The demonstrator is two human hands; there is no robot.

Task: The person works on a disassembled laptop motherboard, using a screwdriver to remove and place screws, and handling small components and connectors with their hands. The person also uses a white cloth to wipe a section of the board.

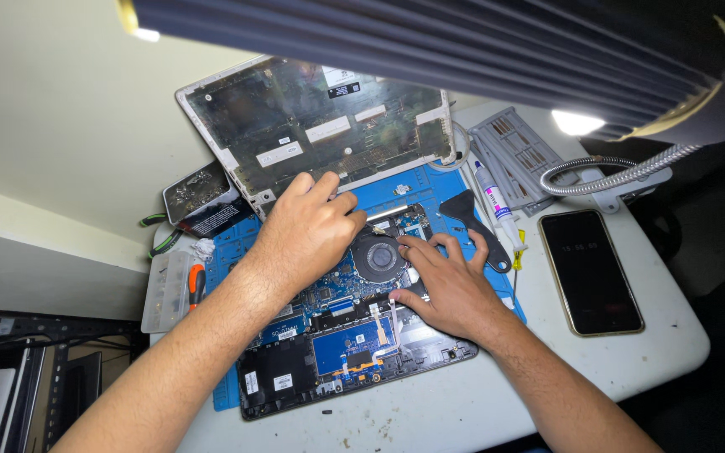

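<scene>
The opened laptop [337, 335] lies flat on the blue mat, round black fan [378, 256] exposed.

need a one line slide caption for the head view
Left hand and right hand rest beside the round black cooling fan of an opened laptop on a blue work mat.

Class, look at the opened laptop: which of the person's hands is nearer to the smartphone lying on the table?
Right. The right hand rests on the laptop's internals beside the cooling fan, on the smartphone side. The left hand lies beyond the fan, farther away.
</scene>
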